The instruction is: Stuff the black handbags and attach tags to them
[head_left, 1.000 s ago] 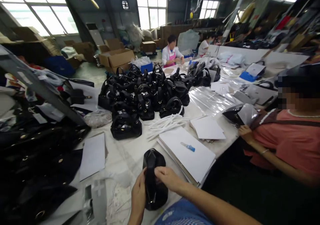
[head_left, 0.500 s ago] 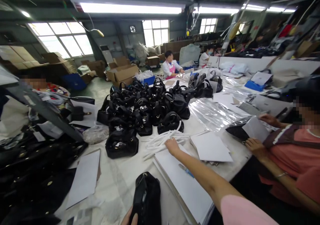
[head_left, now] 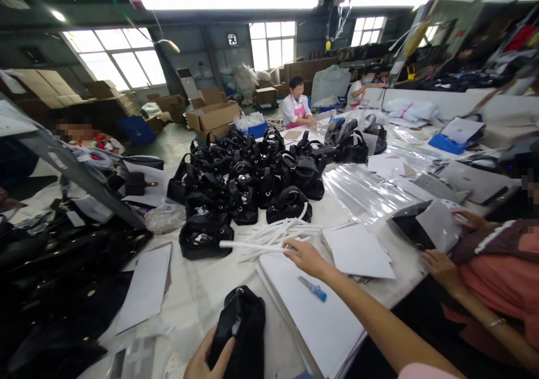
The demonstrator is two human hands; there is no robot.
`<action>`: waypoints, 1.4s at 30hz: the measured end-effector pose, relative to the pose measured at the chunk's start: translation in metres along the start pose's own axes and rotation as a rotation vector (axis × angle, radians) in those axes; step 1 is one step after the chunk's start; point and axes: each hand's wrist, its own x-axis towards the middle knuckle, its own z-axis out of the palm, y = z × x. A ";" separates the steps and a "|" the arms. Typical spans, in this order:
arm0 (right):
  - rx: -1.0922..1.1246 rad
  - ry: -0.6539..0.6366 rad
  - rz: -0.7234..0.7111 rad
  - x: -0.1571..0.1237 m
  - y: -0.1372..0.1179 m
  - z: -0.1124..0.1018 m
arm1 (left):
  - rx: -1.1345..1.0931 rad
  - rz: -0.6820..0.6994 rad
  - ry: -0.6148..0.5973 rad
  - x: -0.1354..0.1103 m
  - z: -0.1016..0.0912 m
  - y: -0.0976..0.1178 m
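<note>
My left hand point(head_left: 208, 356) grips a small black handbag point(head_left: 240, 328) lying near the table's front edge, thumb pressed on its side. My right hand point(head_left: 307, 257) reaches forward over a stack of white sheets point(head_left: 320, 311) and pinches one long white foam strip point(head_left: 252, 246), lifted from a loose pile of several such strips point(head_left: 278, 233). A blue-capped pen point(head_left: 314, 289) lies on the white sheets below my right forearm.
A heap of several black handbags point(head_left: 252, 171) fills the table's middle. White sheets point(head_left: 145, 286) and more black bags point(head_left: 63, 278) lie at left. To my right a person in an orange top handles a bag in clear plastic point(head_left: 425, 227). Other workers sit farther back; cardboard boxes point(head_left: 213, 115) stand behind.
My right hand left the handbag, reached out to the foam strip pile and now holds one strip raised. My left hand keeps hold of the bag. The view has tilted up.
</note>
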 end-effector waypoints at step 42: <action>0.720 0.120 0.044 -0.069 -0.080 0.143 | -0.239 0.019 -0.543 0.019 -0.040 -0.023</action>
